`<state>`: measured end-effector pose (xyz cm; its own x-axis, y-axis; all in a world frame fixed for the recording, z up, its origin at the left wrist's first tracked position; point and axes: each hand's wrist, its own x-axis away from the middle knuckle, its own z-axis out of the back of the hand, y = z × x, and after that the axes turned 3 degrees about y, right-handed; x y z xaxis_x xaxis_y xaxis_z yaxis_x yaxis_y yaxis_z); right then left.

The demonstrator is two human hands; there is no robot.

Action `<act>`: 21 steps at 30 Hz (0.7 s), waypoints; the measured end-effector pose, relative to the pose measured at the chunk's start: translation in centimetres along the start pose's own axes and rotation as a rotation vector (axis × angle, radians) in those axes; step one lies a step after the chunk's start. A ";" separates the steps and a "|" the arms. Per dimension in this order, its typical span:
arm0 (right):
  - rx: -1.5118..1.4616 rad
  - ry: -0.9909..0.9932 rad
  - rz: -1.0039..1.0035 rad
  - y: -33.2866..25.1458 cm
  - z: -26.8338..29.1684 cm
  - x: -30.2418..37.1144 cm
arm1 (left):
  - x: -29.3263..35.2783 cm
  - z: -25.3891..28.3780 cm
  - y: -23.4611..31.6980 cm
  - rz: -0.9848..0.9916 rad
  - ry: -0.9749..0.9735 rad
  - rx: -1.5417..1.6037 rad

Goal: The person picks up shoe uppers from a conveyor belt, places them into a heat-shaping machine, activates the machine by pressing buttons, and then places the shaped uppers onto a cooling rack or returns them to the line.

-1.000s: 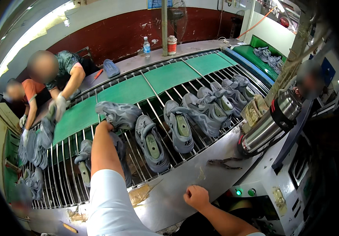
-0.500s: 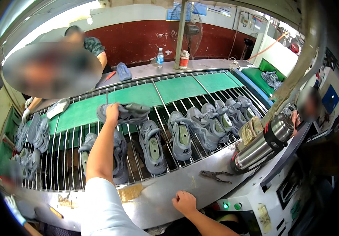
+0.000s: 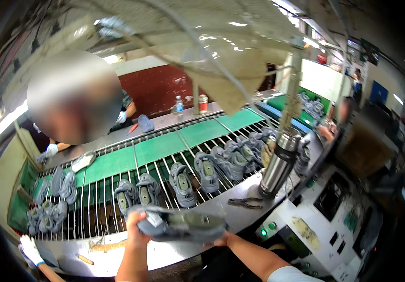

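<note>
A grey sneaker is held on its side between my two hands, in front of the metal rack. My left hand grips it at the left end, with the thumb on top. At the right end my right hand holds it from below, its fingers mostly hidden behind the shoe. An olive-grey insert shows in the shoe's opening. Just beyond stand more grey sneakers in a row on the rack's bars, several with similar inserts.
A steel flask and dark pliers rest on the metal ledge at right, above a control panel with green buttons. Across the green belt a person works. A gloved hand is at lower left; a cloth sheet hangs overhead.
The sneaker has come from above the rack toward me. My right hand, earlier by the ledge, now holds its right end. The view has shifted, bringing more of the hanging sheet into sight.
</note>
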<state>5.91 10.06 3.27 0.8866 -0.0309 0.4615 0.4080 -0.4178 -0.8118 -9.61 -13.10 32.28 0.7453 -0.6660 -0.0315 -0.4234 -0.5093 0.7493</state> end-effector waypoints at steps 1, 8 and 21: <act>-0.179 -0.171 -0.034 0.1 -2.2 2.2 | 2.5 -0.7 -1.0 0.027 0.076 -0.036; -0.871 -0.386 0.139 5.1 -8.5 20.0 | 9.2 -4.7 -8.8 0.422 -0.310 -0.412; -0.697 0.824 0.887 1.5 -0.7 46.7 | 9.6 -9.8 -23.9 -0.399 -0.721 -0.946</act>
<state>47.81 7.37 23.81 0.3080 -0.9367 0.1664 -0.6218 -0.3306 -0.7100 12.69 -1.95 20.57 0.1591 -0.8539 -0.4955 0.5241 -0.3523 0.7754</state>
